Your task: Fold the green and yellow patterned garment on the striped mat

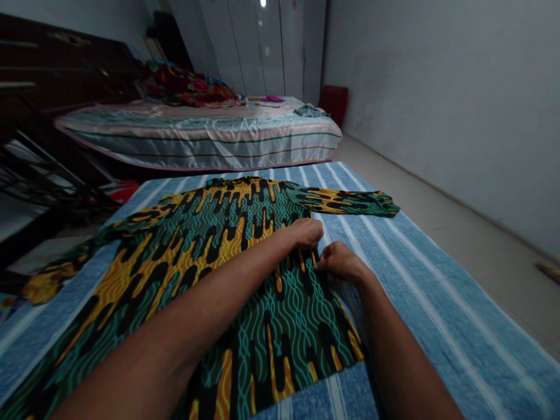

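A patterned garment [196,256] in green, black and yellow lies spread flat on a blue striped sheet [437,303]. One sleeve [350,201] reaches out to the right. My left hand [306,232] rests on the garment's right side edge with its fingers curled onto the cloth. My right hand [339,262] is just beside it, closed in a pinch on the same edge of the fabric. Both forearms reach in from the bottom of the view.
A second mattress [205,140] with a striped cover lies beyond, with a heap of colourful cloth [184,84] on it. Dark furniture [56,87] stands at the left. A bare floor [476,251] and a grey wall run along the right. A red box [336,102] sits in the far corner.
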The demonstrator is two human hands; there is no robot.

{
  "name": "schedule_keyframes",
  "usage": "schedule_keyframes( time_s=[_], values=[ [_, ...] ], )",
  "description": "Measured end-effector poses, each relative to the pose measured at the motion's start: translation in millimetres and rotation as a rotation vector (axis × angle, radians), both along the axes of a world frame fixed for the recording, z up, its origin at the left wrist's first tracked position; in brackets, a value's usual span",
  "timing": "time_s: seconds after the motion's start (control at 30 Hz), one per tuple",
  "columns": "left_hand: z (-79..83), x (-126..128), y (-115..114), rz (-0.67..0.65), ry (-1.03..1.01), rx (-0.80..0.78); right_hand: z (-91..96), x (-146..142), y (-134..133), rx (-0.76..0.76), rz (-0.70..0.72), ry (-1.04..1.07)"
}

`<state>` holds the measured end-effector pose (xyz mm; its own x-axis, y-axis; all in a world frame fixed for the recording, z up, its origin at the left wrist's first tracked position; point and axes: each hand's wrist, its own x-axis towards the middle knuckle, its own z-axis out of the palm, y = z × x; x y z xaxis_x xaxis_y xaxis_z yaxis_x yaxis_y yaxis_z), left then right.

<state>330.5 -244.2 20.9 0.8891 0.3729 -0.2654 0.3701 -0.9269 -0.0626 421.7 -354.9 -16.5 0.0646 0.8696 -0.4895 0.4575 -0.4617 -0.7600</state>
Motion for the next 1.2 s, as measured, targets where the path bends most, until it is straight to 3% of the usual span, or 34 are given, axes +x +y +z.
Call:
schedule_keyframes(
  time_s=[0.33, 0.87, 1.2],
  values=[
    [-1.4, 0.0, 4.0, 0.027, -0.023, -0.089, -4.2, 2.2, 1.0, 0.003, 0.014, 0.014],
    [-2.0, -1.2, 1.3, 0.048, -0.046, 0.008, 0.1, 0.8, -0.8, 0.014, 0.033, -0.009],
    [-1.3, 0.5, -1.7, 0.053, 0.02, -0.012, -5.4, 2.7, 0.1, 0.023, 0.05, 0.0]
  ],
)
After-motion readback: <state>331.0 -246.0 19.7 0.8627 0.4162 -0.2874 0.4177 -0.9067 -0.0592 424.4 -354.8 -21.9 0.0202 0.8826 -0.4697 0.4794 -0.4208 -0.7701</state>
